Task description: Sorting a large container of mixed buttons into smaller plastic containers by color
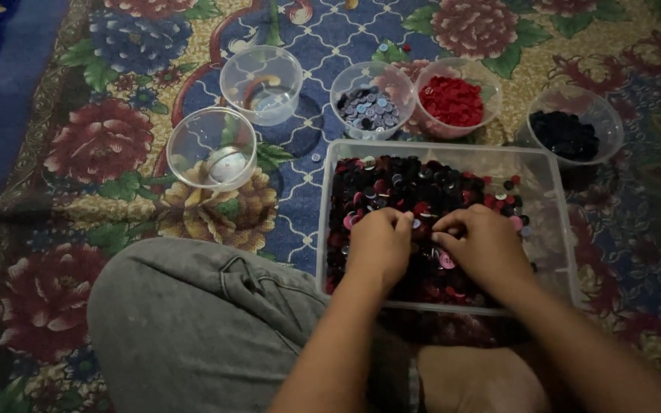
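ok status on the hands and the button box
Left hand and right hand both down in clear box, picking through mixed buttons. Grip unclear. Nothing blocking.

The scene is dim and warm-toned, with soft light falling from above and no hard-edged shadows. The flower-patterned woven carpet (78, 153) darkens toward the left edge and lower right corner. Faint highlights sit on the rims of the two clear round plastic cups (212, 149) at upper left and on the rim of the clear rectangular plastic tub (556, 199). The dark mixed buttons (422, 191) in the tub merge into a murky mass with little detail. The left hand (380, 245) and right hand (480, 245) look slightly soft. Overall the picture is grainy, with muted contrast.
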